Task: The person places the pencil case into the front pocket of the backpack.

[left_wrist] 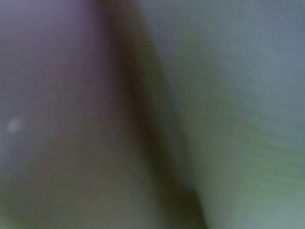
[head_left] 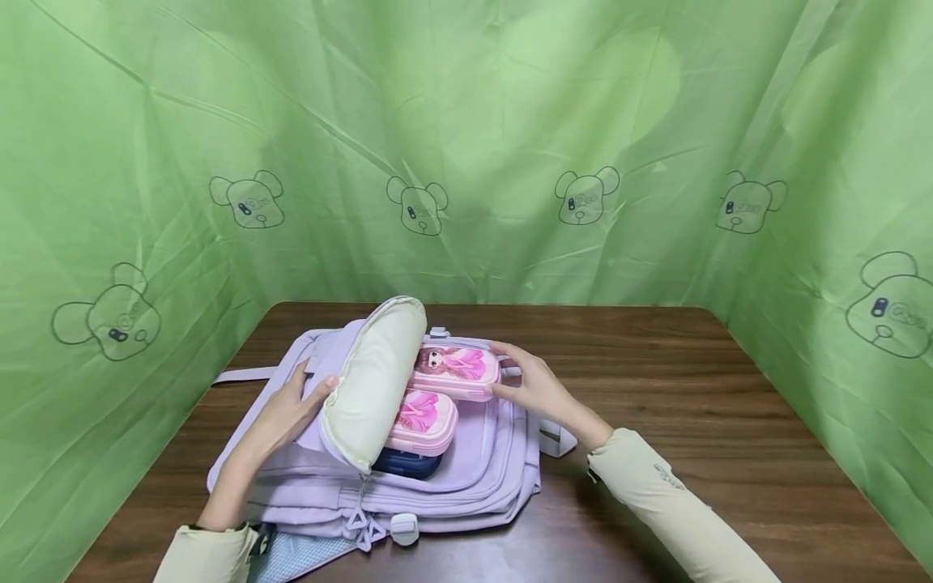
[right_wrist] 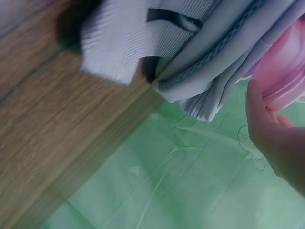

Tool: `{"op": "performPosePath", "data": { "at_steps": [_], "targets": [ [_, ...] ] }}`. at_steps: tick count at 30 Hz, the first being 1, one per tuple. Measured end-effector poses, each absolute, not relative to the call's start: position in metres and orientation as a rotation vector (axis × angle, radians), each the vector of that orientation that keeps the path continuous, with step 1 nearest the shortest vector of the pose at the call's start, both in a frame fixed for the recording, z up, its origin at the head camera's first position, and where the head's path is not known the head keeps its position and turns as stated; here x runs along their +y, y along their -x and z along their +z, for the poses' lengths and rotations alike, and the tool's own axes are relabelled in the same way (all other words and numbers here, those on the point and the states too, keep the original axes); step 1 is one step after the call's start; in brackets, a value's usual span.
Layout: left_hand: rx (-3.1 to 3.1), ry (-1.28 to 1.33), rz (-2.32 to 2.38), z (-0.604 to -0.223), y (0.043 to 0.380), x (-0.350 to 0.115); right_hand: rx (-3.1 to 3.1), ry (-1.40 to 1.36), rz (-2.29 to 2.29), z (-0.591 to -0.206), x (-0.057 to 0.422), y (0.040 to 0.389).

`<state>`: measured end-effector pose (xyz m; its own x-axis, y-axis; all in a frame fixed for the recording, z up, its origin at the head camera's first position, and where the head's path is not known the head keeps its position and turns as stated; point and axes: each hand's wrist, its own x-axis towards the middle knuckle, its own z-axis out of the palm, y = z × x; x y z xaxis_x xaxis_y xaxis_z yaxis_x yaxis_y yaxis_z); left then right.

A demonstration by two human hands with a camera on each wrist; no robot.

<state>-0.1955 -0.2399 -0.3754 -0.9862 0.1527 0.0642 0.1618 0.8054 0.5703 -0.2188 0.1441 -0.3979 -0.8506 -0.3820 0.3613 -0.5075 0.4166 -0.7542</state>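
Observation:
A lavender backpack (head_left: 510, 486) lies flat on the table. Its front pocket flap (head_left: 375, 380) is folded up, with the cream lining showing. My left hand (head_left: 280, 417) holds the flap's left edge, thumb on the lining side. Two pink pencil cases with a doll picture stick out from under the flap. My right hand (head_left: 535, 385) grips the right end of the far pencil case (head_left: 459, 372), thumb and fingers on opposite sides. The nearer pencil case (head_left: 423, 421) rests on a dark blue case (head_left: 408, 463), partly hidden. The left wrist view is blurred, with a zipper strip (left_wrist: 152, 81) across it.
A light blue textured flat item (head_left: 306, 557) juts from under the backpack at the near left. Straps (head_left: 557, 439) and a white buckle (head_left: 404, 528) stick out at its sides. Green curtains (head_left: 474, 121) surround the brown wooden table (head_left: 656, 389).

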Motion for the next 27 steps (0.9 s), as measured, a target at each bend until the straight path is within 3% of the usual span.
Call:
{"op": "performPosePath", "data": {
  "at_steps": [13,27],
  "targets": [
    [-3.013,0.252,-0.911,-0.375,0.198,-0.240,-2.546,-0.823,1.337,-0.396,0.116,0.230],
    [-2.991,0.277,-0.947,-0.376,0.198,-0.242,-2.621,-0.878,1.310,-0.390,0.127,0.223]
  ]
}}
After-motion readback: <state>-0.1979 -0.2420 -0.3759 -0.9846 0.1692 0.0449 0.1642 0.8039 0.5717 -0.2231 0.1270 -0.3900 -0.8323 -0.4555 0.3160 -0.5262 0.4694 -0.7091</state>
